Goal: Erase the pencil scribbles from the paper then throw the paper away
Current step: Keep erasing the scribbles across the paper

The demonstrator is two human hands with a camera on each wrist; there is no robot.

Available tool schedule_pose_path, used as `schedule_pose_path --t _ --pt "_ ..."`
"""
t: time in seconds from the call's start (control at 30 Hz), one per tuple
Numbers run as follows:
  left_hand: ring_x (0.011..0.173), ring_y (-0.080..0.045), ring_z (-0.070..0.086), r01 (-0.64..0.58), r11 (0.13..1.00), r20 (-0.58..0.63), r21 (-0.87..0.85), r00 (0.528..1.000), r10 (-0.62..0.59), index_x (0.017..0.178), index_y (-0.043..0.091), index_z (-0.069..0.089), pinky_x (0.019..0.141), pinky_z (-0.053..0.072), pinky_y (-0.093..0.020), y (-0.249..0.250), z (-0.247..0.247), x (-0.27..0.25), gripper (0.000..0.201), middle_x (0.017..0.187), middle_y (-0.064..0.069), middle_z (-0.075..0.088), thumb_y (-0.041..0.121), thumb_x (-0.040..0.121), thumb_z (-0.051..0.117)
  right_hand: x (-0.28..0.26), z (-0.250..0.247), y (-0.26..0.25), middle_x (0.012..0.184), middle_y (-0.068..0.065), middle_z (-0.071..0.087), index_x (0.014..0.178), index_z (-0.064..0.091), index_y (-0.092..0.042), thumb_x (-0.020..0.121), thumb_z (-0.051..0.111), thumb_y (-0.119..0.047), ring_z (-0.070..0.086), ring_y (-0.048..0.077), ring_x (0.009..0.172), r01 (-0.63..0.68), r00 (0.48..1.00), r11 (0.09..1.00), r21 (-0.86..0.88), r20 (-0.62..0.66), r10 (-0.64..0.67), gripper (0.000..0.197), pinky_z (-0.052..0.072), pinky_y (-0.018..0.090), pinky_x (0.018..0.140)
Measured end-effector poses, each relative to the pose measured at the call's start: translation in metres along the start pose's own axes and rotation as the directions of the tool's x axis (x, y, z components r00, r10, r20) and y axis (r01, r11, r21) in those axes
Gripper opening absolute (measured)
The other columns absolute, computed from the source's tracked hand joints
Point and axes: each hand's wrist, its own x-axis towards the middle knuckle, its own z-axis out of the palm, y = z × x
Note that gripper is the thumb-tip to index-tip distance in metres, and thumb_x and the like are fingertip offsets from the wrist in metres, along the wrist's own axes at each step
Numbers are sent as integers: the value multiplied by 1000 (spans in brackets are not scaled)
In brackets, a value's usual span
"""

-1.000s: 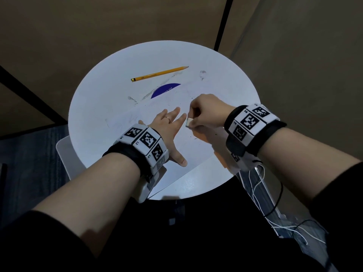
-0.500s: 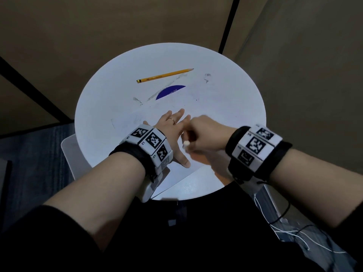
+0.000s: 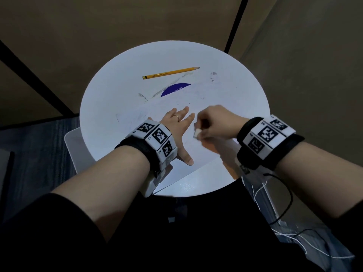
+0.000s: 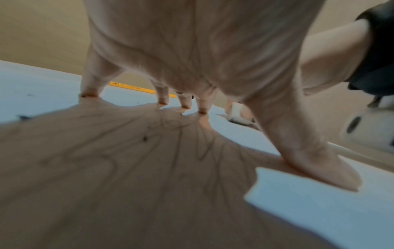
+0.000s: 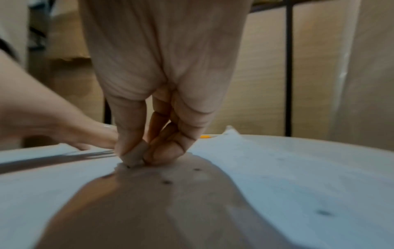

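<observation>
We see a round white table (image 3: 110,91) w/ the paper (image 3: 137,118) lying near-centre. Our left hand (image 3: 177,124) is spread flat on it; our right hand (image 3: 218,122) pinches a small white eraser (image 3: 196,133) against the sheet. A yellow pencil (image 3: 170,73) lies on the far side.

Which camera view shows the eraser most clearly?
The right wrist view: the eraser sits close up, pinched by the right hand and pressed on the paper. The head view shows a small white end; the left wrist view, a blurred bit.
</observation>
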Motion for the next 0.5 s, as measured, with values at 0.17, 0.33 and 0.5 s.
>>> schedule_pose_path --t 0.17,0.33,0.5 --pt "144 -16 -18 -5 1000 2 -5 1000 5 148 33 -13 106 14 -66 0 -1 1 131 154 12 -24 60 59 78 -3 1 0 76 -5 61 69 53 -18 78 70 -16 51 10 72 -2 999 1000 16 -35 3 19 35 6 56" --pt "143 -15 -18 0 1000 10 2 1000 0 148 33 -14 105 13 -68 0 -1 3 133 154 13 -25 61 57 79 -3 3 -3 68 -12 53 65 49 -21 79 70 -16 49 4 65 30 999 999 -33 35 -29 26 35 6 54" --pt "144 -16 -18 7 1000 19 8 1000 -7 148 33 -14 107 14 -65 2 -2 0 132 154 13 -25 60 59 78 1 -3 2 76 -3 60 73 55 -15 78 69 -15 50 10 72 -9 998 1000 9 -66 9 15 34 6 54"
